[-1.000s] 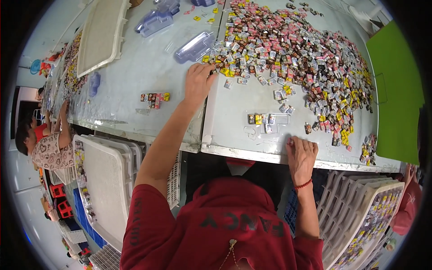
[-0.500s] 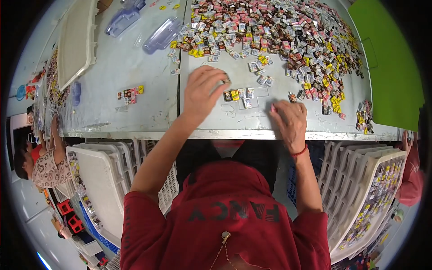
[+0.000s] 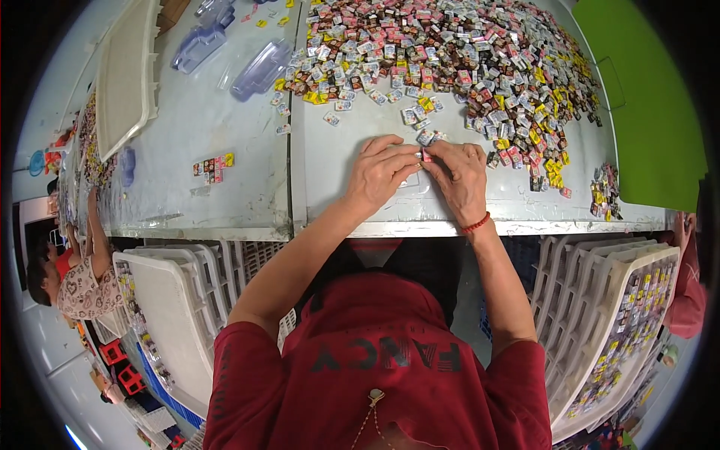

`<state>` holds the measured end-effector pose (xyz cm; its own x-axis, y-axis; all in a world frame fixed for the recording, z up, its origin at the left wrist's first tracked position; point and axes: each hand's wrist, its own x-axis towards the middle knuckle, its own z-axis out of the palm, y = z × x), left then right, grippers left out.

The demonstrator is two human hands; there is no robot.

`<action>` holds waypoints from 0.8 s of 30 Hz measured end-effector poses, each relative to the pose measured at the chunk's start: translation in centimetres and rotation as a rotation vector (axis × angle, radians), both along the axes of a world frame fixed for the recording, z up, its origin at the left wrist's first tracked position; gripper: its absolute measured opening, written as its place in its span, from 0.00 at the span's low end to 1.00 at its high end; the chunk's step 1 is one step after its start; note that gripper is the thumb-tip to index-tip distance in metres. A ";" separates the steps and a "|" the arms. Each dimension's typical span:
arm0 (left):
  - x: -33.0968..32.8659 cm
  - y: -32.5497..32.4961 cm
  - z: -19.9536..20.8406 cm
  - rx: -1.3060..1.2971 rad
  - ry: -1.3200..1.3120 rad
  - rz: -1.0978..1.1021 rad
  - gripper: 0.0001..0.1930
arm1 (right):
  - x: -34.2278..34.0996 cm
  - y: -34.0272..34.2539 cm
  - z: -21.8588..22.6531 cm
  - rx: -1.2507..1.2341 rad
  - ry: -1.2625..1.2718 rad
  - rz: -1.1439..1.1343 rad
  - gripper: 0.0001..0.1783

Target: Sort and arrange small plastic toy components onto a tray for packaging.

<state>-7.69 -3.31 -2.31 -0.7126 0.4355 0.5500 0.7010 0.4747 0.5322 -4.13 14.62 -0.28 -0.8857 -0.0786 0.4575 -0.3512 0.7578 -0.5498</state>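
My left hand (image 3: pixel 381 177) and my right hand (image 3: pixel 460 177) meet above the grey table close to its front edge. At my right fingertips sits a small pink pack (image 3: pixel 427 155), with my right thumb and fingers closed on it. The fingers of my left hand are pinched together just beside it; what they hold, if anything, is hidden. Under both hands shows part of a clear outlined piece (image 3: pixel 412 182), and my fingers cover the small packs on it. Just beyond my fingertips lie a few white-and-blue packs (image 3: pixel 429 137).
A wide pile of small mixed packs (image 3: pixel 450 52) spreads over the far table. To the left lie a small block of packs (image 3: pixel 214 168), clear bluish plastic trays (image 3: pixel 262 69) and a white crate (image 3: pixel 124 75). Stacked crates (image 3: pixel 600 322) flank me. A green panel (image 3: pixel 645 112) stands right.
My left hand has moved right and my right hand left and slightly away, so their fingertips now meet. The pink pack has travelled left with my right hand.
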 end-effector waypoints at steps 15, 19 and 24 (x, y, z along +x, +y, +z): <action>0.8 -0.9 1.9 -0.194 0.072 -0.135 0.15 | 1.6 -0.5 -0.2 0.175 0.098 -0.016 0.13; 0.2 -1.7 3.2 0.087 -0.195 0.030 0.16 | 1.7 -0.2 0.0 0.060 0.040 -0.005 0.12; 1.0 -6.0 2.5 -0.013 -0.124 0.088 0.21 | 2.0 -0.6 0.3 0.094 0.073 -0.072 0.11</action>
<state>-6.72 -9.29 0.14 -0.8103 0.3750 0.4504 0.5859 0.5388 0.6054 -2.17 14.05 0.00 -0.8551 -0.0615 0.5148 -0.3306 0.8296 -0.4500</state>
